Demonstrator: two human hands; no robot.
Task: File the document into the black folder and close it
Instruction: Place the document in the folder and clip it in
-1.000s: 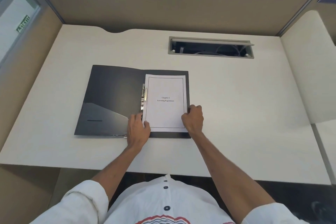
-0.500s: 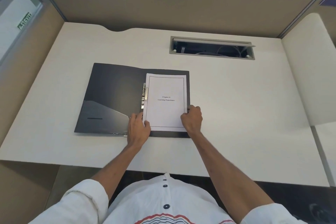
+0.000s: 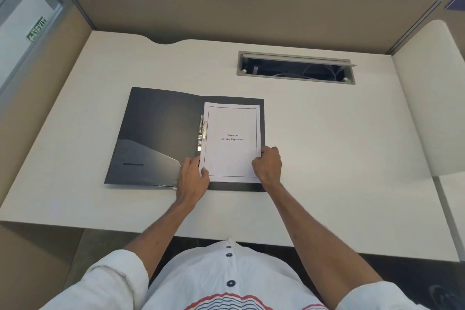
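Observation:
The black folder lies open flat on the desk, its left flap showing a dark inner pocket. A white document with a framed title page rests on the folder's right half, beside the metal clip at the spine. My left hand grips the document's lower left corner, thumb on top of the page. My right hand holds the lower right edge, fingers curled around it.
The cream desk sits inside a beige cubicle with walls at the back and both sides. An open cable tray is cut into the desk behind the folder. A rounded side panel stands at the right.
Both hands stay on the document's lower corners and the paper has hardly shifted. Only the camera view has moved slightly.

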